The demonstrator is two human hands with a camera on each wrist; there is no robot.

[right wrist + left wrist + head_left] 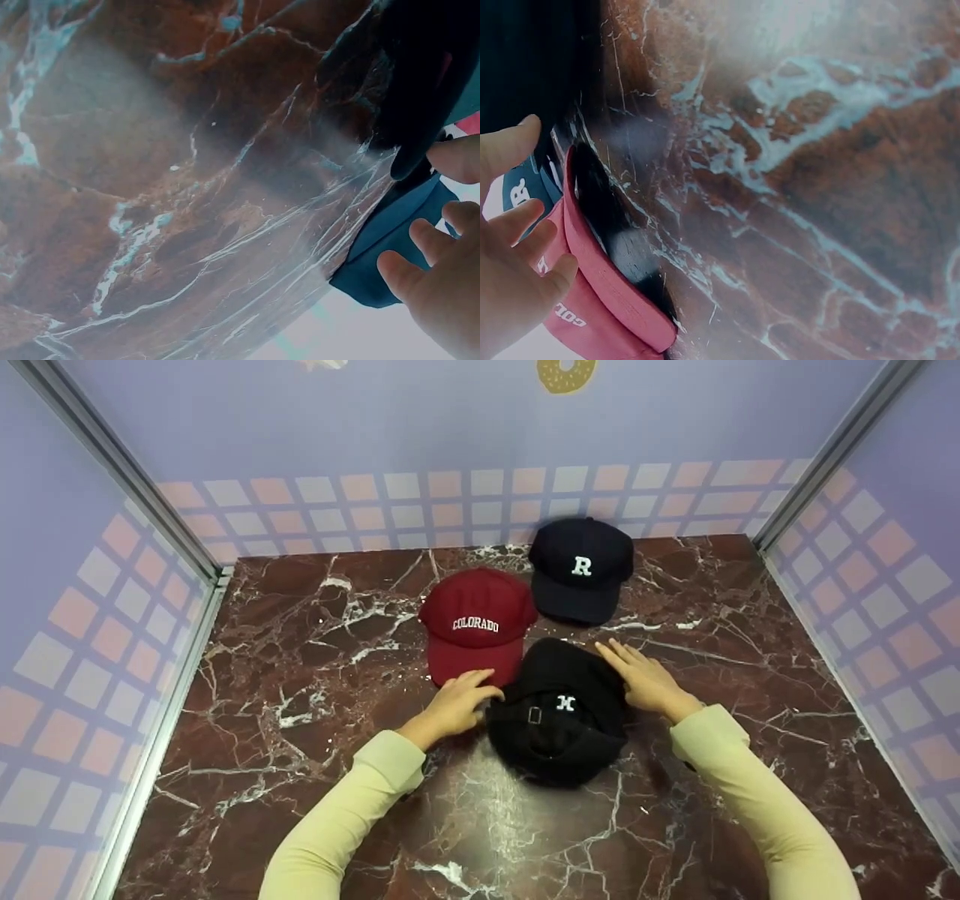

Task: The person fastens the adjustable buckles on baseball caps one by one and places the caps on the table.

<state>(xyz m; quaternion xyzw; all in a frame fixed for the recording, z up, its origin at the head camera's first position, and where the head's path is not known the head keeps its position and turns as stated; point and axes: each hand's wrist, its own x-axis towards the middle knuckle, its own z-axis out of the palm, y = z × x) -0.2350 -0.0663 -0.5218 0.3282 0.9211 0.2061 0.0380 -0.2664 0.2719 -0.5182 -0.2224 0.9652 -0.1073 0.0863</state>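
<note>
A black cap lies at the middle of the marble-patterned table, its back strap, small buckle and white emblem showing. At its left edge is my left hand, fingers relaxed and the thumb tip right at the cap. My right hand is along the cap's right side with fingers extended; in the right wrist view, the thumb meets the black edge. Just beyond the left hand sits a red cap lettered COLORADO, its brim toward me. Farther back is a dark navy cap with a white R.
The dark red marbled table extends around the caps. A lilac back wall with pink and white squares stands behind the navy cap. Similar side panels with metal frames border the table left and right.
</note>
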